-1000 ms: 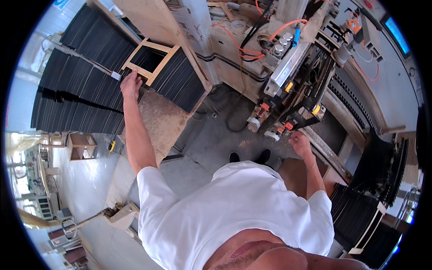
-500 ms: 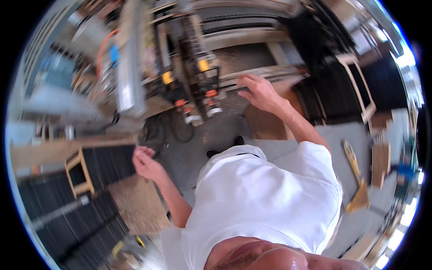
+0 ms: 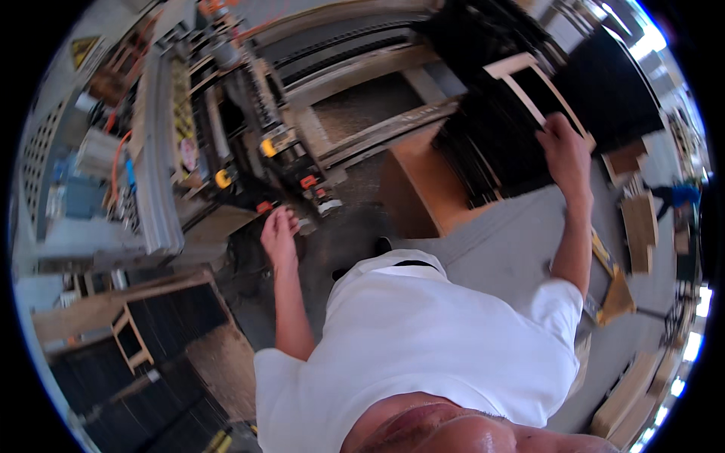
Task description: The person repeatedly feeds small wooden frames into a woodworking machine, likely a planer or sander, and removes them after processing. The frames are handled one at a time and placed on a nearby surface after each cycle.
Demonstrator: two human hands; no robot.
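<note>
My right hand (image 3: 568, 155) reaches out to the right, its fingers curled on the near edge of a light wooden frame (image 3: 521, 89). That frame lies on a tall stack of black panels (image 3: 472, 143); my hand hides part of its near end. My left hand (image 3: 279, 240) hovers beside the near end of a machine with orange and yellow parts (image 3: 264, 189). Its fingers are loosely bent, and nothing shows in them. I cannot tell whether its fingertips touch the machine.
A brown box-like block (image 3: 419, 189) stands below the black stack. At the lower left, another light wooden frame (image 3: 130, 336) rests on black panels (image 3: 177, 317) beside a brown board (image 3: 224, 370). A yellow pallet truck (image 3: 613, 291) is on the floor at the right.
My right hand has moved right, from in front of the machine to the wooden frame. My left hand has risen toward the machine's near end. The view has turned to the right.
</note>
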